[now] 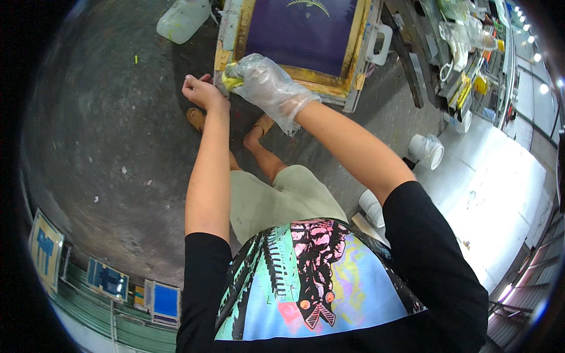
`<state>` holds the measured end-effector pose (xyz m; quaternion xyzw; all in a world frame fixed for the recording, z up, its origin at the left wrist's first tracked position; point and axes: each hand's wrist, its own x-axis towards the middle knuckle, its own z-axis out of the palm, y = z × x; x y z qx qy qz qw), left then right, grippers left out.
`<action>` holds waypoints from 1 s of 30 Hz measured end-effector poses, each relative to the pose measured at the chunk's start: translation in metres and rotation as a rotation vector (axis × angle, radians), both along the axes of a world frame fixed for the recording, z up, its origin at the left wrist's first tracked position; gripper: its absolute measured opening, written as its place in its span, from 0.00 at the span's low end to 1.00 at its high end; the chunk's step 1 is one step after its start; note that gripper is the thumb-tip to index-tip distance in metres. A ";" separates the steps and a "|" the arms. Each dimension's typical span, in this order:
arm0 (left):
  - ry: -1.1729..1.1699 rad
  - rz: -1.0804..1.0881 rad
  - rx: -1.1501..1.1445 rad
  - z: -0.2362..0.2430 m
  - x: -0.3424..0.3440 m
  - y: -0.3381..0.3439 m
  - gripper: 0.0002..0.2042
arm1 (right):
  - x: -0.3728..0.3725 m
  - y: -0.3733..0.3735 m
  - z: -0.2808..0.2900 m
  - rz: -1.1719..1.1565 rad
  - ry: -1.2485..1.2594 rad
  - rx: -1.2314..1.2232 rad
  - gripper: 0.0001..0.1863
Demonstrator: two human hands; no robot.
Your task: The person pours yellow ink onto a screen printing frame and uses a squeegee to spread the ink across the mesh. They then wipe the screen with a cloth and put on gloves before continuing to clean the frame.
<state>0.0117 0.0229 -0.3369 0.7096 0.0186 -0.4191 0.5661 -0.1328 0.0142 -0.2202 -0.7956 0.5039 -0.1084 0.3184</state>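
A screen-printing frame point(360, 82) with a deep purple mesh point(294, 44) stands in front of me at the top. A pale yellow leaf-like curve shows on the mesh. My right hand point(259, 79), in a loose clear plastic glove, closes on a yellow-green cloth point(232, 77) at the frame's near left corner. My left hand point(204, 93) is bare, just left of that corner, its fingers curled in with nothing visible in them.
A translucent jug point(183, 20) lies at the upper left. White buckets point(426, 150) stand by a white tabletop point(494, 182) on the right. Above it, a cluttered bench holds bottles and tools point(465, 88). Several framed screens point(165, 301) lean at the lower left.
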 end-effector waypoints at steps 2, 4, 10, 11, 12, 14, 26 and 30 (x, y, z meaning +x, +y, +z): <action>0.047 -0.003 -0.009 0.002 0.000 -0.001 0.19 | -0.009 0.002 -0.002 0.038 0.040 -0.022 0.14; 0.042 0.030 -0.016 -0.001 0.004 0.000 0.18 | -0.052 0.012 0.013 0.011 0.066 0.034 0.16; 0.065 0.026 -0.006 0.010 -0.003 0.000 0.18 | -0.132 0.022 0.042 -0.303 0.223 0.500 0.20; 0.073 0.022 -0.014 0.011 -0.004 0.000 0.18 | -0.129 0.019 0.038 -0.238 0.247 0.450 0.19; 0.075 0.019 -0.021 0.006 -0.003 0.002 0.18 | -0.105 0.010 0.042 -0.170 0.265 0.402 0.19; 0.052 0.005 -0.031 -0.004 0.000 0.004 0.21 | -0.060 0.000 0.044 -0.145 0.197 0.353 0.17; 0.034 -0.008 0.010 0.006 0.001 0.001 0.21 | 0.019 -0.087 -0.002 -0.676 -0.292 0.026 0.10; 0.025 -0.047 0.055 0.000 0.004 0.000 0.21 | 0.011 -0.160 -0.011 -0.781 -0.325 -0.069 0.10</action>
